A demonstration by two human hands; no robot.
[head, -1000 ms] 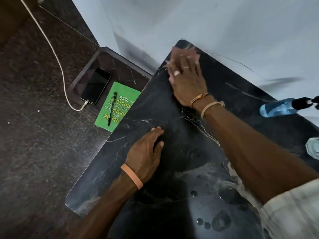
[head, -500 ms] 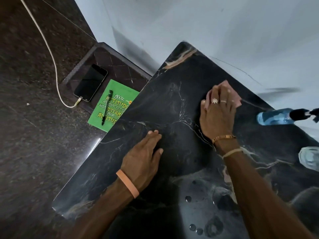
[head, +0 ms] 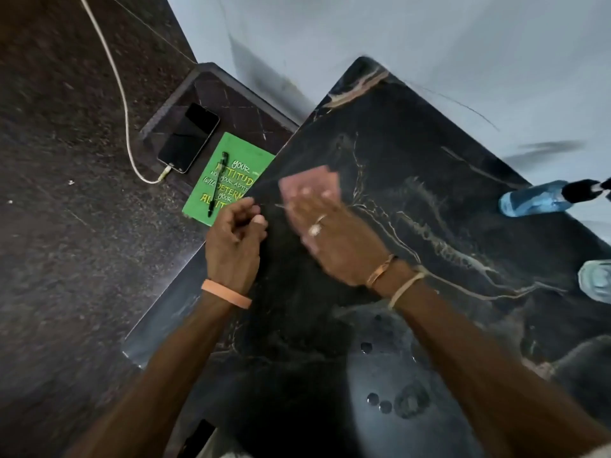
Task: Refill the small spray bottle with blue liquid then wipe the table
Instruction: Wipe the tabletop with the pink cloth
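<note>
Cloth [head: 310, 184] pressed flat on the dark marble worktop [head: 429, 180], under my right hand.

Going left to right: a phone [head: 189, 137] on a white cable [head: 115, 77] and a green book [head: 231, 180] with a pen [head: 218, 183] on it lie on a low side surface. My left hand [head: 234, 239] sits at the worktop's left edge, fingers loosely curled, holding nothing. My right hand [head: 334, 239] is spread open, palm down on the pink cloth; motion blur obscures the fingertips. Water drops [head: 377, 401] sit on the near worktop. At far right, the spray bottle [head: 535, 200] with blue liquid lies tipped near the wall; a clear container [head: 596, 280] is cut off by the frame edge.
</note>
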